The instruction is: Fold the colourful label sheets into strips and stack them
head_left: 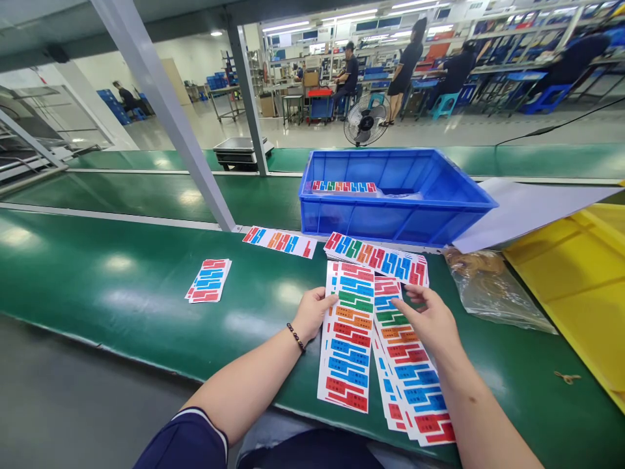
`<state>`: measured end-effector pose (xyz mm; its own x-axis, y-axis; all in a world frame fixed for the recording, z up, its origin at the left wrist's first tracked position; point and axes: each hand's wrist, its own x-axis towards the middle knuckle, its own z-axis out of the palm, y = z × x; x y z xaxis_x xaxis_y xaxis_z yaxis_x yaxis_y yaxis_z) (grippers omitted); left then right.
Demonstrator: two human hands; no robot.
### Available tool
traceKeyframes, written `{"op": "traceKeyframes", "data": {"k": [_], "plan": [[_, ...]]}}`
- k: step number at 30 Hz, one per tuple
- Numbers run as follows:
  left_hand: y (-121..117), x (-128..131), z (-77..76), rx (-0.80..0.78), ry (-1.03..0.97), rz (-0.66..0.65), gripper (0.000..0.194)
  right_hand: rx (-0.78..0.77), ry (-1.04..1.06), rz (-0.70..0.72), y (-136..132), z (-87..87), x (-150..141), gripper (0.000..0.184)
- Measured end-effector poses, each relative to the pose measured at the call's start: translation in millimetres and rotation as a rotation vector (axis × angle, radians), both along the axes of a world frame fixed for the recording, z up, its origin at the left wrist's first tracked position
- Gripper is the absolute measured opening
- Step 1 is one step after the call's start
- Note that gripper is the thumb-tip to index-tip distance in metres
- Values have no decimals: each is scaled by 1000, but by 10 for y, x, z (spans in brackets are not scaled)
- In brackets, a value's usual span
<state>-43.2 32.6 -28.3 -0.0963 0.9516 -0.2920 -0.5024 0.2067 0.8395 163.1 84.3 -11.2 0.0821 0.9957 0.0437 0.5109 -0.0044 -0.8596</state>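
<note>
My left hand (pixel 312 314) is closed on the left edge of a few long label sheets (pixel 347 335), with the thumb on top. They carry red, blue, green and orange printed blocks. To their right lies a fanned pile of matching label sheets (pixel 410 365). Over that pile's upper end is my right hand (pixel 436 322), thumb and fingers apart with nothing between them. Just beyond both hands lies another stack of label sheets (pixel 375 256), turned crosswise. A single label strip (pixel 279 241) and a small stack of shorter label pieces (pixel 209 281) are farther left.
A blue bin (pixel 395 218) with label sheets inside stands behind the stacks. At right are a clear plastic bag (pixel 498 293), a white sheet (pixel 527 208), a yellow bin (pixel 576 280) and a rubber band (pixel 567 377). A grey post (pixel 166 111) rises at left. People sit and stand far behind.
</note>
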Motion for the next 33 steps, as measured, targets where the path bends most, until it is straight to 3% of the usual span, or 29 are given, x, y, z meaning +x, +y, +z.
{"op": "traceKeyframes", "data": {"k": [2,5,8,13,17,19,23,28,33], "plan": [[-11,10,12,1,-4,-23,38,-101,64,146,-65,14,-104,32],[-21,19,19,-1,-15,-48,38,-292,262,336,-118,47,-182,35],[-17,15,19,0,-36,-24,38,-302,337,297,-81,79,-89,36],[-8,6,46,-16,-57,41,39,-347,245,282,53,94,178,31],[-16,18,70,-12,-58,51,40,-116,8,53,35,135,104,26],[-23,29,67,-4,-51,49,41,-93,-10,101,-35,179,-29,25],[-38,48,45,26,-20,27,43,-213,114,319,-181,220,-284,31],[-57,53,50,37,-6,-8,45,-290,323,330,-200,159,-346,34],[-57,34,56,56,-43,-50,42,-343,376,332,-172,176,-284,33]]}}
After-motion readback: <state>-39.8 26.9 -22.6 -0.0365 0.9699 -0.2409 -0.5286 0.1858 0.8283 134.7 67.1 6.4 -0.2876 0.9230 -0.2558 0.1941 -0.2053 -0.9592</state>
